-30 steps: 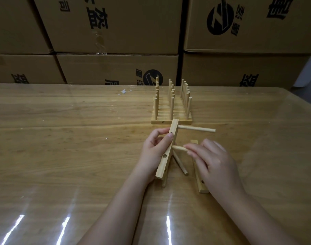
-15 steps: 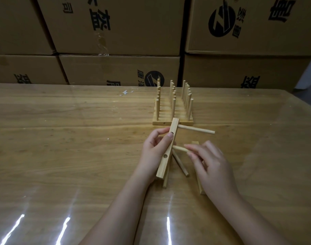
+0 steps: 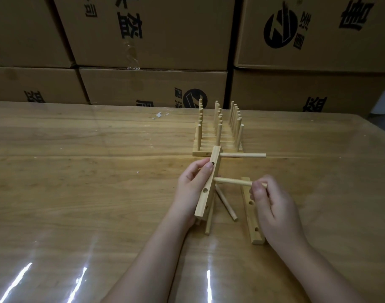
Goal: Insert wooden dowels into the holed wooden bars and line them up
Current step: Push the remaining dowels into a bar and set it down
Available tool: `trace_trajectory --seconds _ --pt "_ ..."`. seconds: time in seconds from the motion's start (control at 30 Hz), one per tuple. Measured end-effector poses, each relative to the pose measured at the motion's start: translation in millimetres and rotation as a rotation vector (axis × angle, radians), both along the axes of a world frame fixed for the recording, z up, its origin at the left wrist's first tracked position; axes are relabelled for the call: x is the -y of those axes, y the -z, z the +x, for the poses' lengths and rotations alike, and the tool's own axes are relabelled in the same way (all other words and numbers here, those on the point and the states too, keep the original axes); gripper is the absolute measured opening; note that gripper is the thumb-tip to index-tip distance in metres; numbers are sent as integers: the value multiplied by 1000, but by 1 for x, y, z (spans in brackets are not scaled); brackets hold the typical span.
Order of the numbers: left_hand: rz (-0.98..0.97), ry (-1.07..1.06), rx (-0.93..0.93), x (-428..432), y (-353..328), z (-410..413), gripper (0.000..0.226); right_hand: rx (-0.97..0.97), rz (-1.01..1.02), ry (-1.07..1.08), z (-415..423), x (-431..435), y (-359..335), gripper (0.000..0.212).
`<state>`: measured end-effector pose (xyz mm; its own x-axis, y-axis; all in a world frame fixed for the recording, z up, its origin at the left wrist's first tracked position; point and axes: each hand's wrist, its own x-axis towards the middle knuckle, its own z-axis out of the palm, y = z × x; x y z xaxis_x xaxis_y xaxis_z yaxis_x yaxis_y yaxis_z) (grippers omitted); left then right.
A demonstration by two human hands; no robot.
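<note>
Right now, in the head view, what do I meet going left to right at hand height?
In order: left hand → holed bar it grips → dowel meeting the bar's side → right hand pinching it. The loose dowels and flat bar overlap these, so they are omitted.

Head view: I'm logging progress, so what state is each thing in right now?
Held bar: tilted off the table, gripped by left hand; lower hole empty.
Top dowel: seated in the bar, pointing right.
Second dowel: pinched by right hand, tip at the bar, depth unclear.
Spare bar: flat on table, holes empty.
Loose dowels: lying on table.
Finished bars: lined up, dowels upright.
</note>
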<state>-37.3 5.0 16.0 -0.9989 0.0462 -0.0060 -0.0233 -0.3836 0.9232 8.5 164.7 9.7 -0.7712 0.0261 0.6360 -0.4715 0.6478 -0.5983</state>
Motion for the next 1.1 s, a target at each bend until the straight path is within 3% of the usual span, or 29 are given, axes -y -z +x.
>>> trace_trajectory --seconds 0.57,1.1 --pt "25 59 14 6 -4 2 21 -8 82 -38 -2 -2 -4 27" --pt "-54 -23 -3 4 -2 1 13 26 51 -19 0 1 -4 27"
